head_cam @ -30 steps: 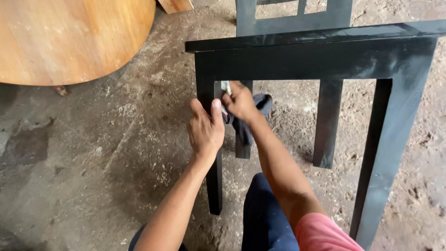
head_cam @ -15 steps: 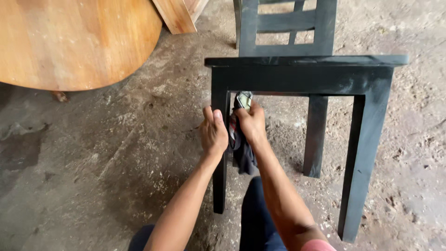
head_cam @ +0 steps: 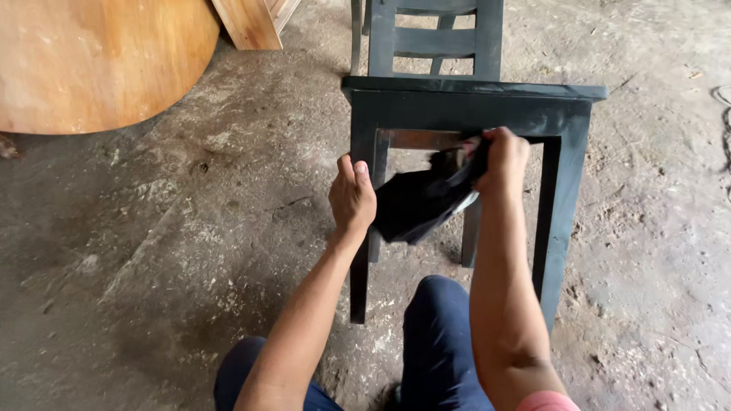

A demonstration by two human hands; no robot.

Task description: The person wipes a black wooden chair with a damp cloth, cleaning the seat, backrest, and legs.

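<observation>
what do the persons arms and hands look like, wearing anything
Both arms are bare from wrist to above the elbow. The left hand and right hand wear no gloves, and no rings, watch or bracelet show. A pink short sleeve edges the right upper arm at the bottom of the view. The left arm's sleeve is out of frame.

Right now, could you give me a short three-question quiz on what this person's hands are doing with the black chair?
1. True or false: the left hand grips the chair's front leg.
2. What does the right hand hold? A) a paintbrush B) a dark cloth C) a hammer
3. Fill in: the right hand presses against the underside of the chair's front ____, below the seat.

Key: 1 true; 2 B; 3 rail. The black chair stands upright on a rough concrete floor, with a round wooden tabletop at upper left.
</observation>
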